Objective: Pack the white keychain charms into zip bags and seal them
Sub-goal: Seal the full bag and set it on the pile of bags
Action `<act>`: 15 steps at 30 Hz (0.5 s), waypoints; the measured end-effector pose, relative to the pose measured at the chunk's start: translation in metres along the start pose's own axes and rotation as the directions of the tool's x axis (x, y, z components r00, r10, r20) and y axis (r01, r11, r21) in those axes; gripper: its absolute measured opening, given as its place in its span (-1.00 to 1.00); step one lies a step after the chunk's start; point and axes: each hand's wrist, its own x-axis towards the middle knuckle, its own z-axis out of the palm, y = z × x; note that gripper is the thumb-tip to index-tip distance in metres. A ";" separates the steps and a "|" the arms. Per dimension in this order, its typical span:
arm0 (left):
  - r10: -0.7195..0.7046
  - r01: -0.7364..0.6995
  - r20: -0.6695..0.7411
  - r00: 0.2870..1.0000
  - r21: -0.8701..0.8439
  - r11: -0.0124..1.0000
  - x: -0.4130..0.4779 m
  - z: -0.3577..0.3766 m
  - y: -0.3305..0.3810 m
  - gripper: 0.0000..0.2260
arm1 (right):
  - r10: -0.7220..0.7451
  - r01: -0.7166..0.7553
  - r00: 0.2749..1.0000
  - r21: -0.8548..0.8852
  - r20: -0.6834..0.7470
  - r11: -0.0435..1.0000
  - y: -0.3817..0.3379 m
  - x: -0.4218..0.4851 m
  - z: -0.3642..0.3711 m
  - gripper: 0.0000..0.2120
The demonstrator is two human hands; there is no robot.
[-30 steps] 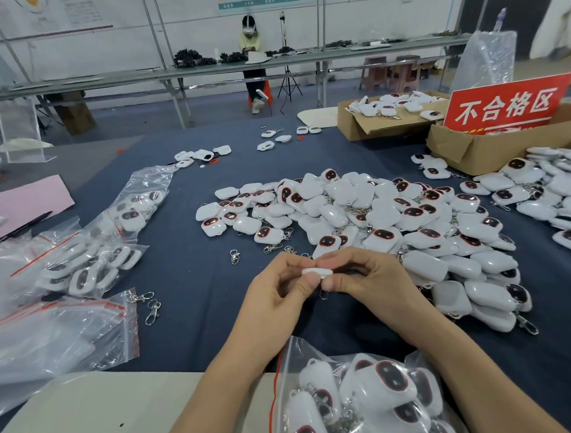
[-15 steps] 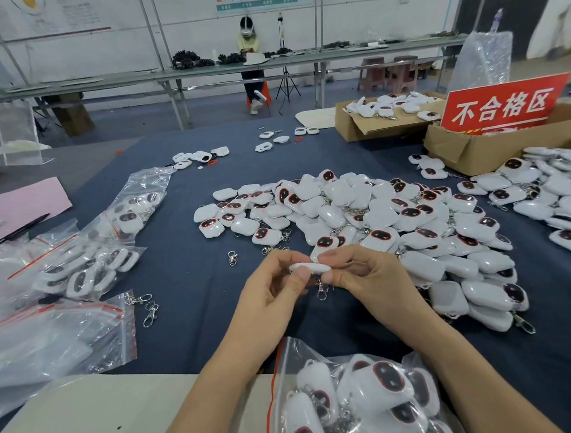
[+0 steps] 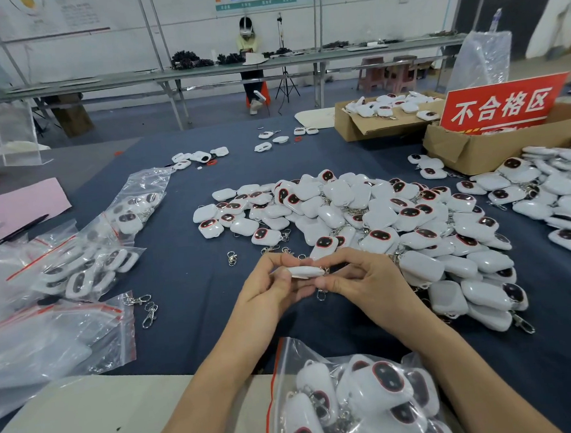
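Both my hands hold one white keychain charm [image 3: 304, 271] edge-on above the blue cloth. My left hand [image 3: 269, 295] pinches its left end and my right hand [image 3: 359, 278] pinches its right end, where a metal clasp [image 3: 321, 294] hangs below my fingers. A large pile of white charms [image 3: 378, 216] with dark red-rimmed faces lies just beyond and to the right of my hands. An open zip bag [image 3: 354, 397] partly filled with charms lies below my forearms at the near edge.
Filled zip bags [image 3: 88, 260] and empty zip bags [image 3: 49, 337] lie at the left. Loose clasps [image 3: 147, 310] sit beside them. Two cardboard boxes [image 3: 469, 152] with a red sign [image 3: 502, 103] stand at the back right. A person sits at a far bench.
My hands have kept hold of the same charm and turned it slightly; the clasp now hangs lower under my right fingers.
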 end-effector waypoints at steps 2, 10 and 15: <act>-0.013 0.013 -0.004 1.000 -0.035 0.999 0.002 0.001 0.000 -0.75 | -0.009 0.009 1.000 0.003 -0.016 1.000 0.001 0.000 0.001 -0.72; 0.039 -0.038 0.000 0.999 0.182 0.982 0.000 0.003 0.001 -0.70 | -0.096 0.097 0.993 0.001 -0.063 0.995 0.005 0.000 0.001 -0.80; 0.043 -0.045 0.015 0.999 0.227 0.973 -0.004 0.003 0.005 -0.89 | -0.133 0.132 0.990 -0.019 -0.050 0.991 0.004 -0.001 0.001 -0.83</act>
